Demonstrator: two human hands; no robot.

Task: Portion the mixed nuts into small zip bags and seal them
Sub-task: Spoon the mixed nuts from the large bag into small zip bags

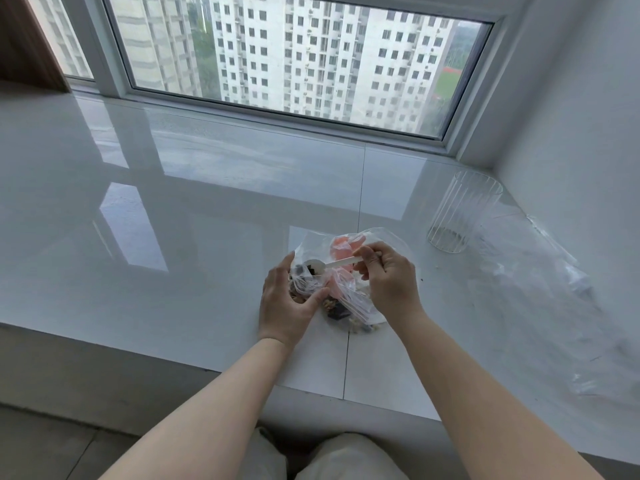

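Observation:
A large clear plastic bag [374,239] of mixed nuts [360,328] lies on the glossy white sill, with some pink plastic [341,247] inside. My left hand [287,303] grips a small clear zip bag [306,284] with fingers and thumb curled round it. My right hand [388,278] pinches the handle of a white spoon [327,265]. The spoon's bowl hovers at the small bag's mouth with dark pieces in it.
A clear ribbed glass cup [464,213] stands at the right, near the wall. Several clear plastic bags [554,271] lie spread across the right side of the sill. The sill's front edge [173,358] runs just before my knees. A window is behind.

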